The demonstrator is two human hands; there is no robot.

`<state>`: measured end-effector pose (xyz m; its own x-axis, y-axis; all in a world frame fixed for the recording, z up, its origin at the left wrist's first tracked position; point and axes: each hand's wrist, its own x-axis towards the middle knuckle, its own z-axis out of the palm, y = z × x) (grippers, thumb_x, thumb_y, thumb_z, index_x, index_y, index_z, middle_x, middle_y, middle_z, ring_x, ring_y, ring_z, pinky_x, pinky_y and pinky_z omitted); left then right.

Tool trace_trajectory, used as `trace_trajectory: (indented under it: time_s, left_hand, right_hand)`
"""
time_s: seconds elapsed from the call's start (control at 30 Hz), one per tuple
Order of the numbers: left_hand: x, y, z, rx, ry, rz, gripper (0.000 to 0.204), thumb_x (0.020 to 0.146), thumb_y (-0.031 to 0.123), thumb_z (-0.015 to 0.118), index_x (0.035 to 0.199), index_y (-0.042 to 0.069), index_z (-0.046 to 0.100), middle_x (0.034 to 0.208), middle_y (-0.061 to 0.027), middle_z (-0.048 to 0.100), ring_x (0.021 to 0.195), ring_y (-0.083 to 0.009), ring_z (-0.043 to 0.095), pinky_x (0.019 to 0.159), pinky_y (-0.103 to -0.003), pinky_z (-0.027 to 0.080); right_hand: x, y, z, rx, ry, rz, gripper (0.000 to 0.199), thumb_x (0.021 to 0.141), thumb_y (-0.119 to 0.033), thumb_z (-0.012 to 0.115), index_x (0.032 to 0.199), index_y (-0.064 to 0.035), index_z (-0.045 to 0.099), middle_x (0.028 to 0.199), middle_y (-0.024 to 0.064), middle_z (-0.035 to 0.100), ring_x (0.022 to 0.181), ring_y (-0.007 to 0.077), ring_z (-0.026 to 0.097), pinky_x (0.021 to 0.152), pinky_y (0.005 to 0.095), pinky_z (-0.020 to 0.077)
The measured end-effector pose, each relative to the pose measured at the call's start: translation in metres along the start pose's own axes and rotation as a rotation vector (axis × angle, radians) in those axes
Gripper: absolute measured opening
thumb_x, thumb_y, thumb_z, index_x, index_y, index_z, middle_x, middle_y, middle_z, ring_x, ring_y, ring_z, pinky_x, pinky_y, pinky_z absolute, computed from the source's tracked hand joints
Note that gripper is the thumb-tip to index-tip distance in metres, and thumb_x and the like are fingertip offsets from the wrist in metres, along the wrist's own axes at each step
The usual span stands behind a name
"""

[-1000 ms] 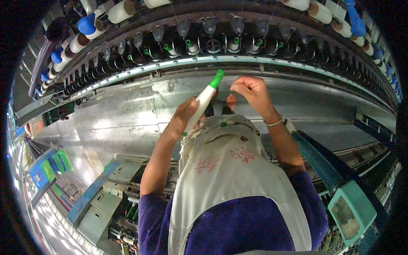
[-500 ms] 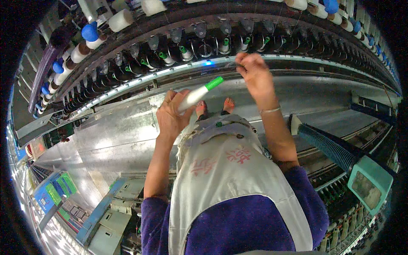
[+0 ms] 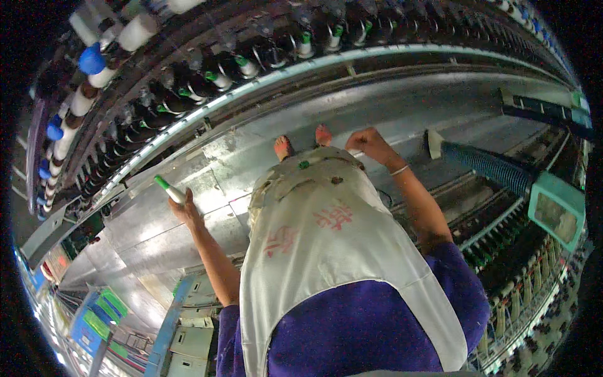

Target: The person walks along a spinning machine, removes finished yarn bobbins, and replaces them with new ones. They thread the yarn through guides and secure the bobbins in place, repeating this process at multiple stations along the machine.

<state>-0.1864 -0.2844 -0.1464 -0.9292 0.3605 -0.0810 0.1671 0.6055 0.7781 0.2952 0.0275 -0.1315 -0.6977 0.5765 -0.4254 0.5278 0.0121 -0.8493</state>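
Out to the left, my left hand (image 3: 186,212) is closed around the lower part of a yarn bobbin (image 3: 175,193). The bobbin is wound with white yarn, and its bare green tip points up and left, away from me. My right hand (image 3: 375,148) is at the far right edge of my cream apron (image 3: 314,235), with its fingers curled together. A little white shows at those fingertips, too small to name.
A spinning frame with green-tipped bobbins (image 3: 248,66) curves across the far side behind a pale rail (image 3: 276,70). At right, a ribbed hose (image 3: 487,166) joins a green box (image 3: 556,210). Grey metal cabinets (image 3: 191,342) stand lower left. Metal floor plates (image 3: 151,220) lie between.
My left hand has carried the bobbin left, away from the spinning frame. My right hand has come down from the spindle row to the apron's edge. The whole view has shifted.
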Motion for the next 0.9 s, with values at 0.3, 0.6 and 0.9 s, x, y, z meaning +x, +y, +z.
trace_trajectory:
  time_s: [0.3, 0.6, 0.9]
  left_hand:
    - [0.005, 0.061, 0.087, -1.337, -0.443, -0.481, 0.066, 0.086, 0.049, 0.065, 0.131, 0.006, 0.045, 0.125, -0.0175, 0.053, 0.118, -0.0363, 0.052, 0.102, -0.064, 0.04]
    - [0.013, 0.054, 0.075, -1.148, -0.355, -0.638, 0.071, 0.082, 0.045, 0.07, 0.135, 0.006, 0.044, 0.13, -0.0169, 0.051, 0.121, -0.0377, 0.049, 0.103, -0.064, 0.038]
    - [0.008, 0.057, 0.125, -0.821, -0.43, -0.537, 0.07, 0.085, 0.041, 0.067, 0.134, -0.002, 0.042, 0.133, -0.0235, 0.045, 0.122, -0.0406, 0.048, 0.1, -0.061, 0.043]
  right_hand:
    - [-0.05, 0.008, 0.003, 0.876, 0.19, 0.445, 0.014, 0.088, -0.011, 0.061, 0.087, 0.0008, 0.069, 0.082, 0.0054, 0.067, 0.07, 0.0111, 0.06, 0.068, 0.028, 0.0502]
    - [-0.049, 0.014, 0.054, -0.121, 0.218, 0.151, 0.008, 0.079, -0.012, 0.064, 0.08, -0.0056, 0.069, 0.079, 0.0087, 0.068, 0.07, 0.0239, 0.064, 0.067, 0.036, 0.0509]
    - [-0.007, 0.05, 0.064, -0.676, 0.043, -0.098, 0.016, 0.084, -0.024, 0.057, 0.084, -0.0084, 0.061, 0.081, 0.0123, 0.063, 0.075, 0.0303, 0.062, 0.064, 0.0449, 0.0478]
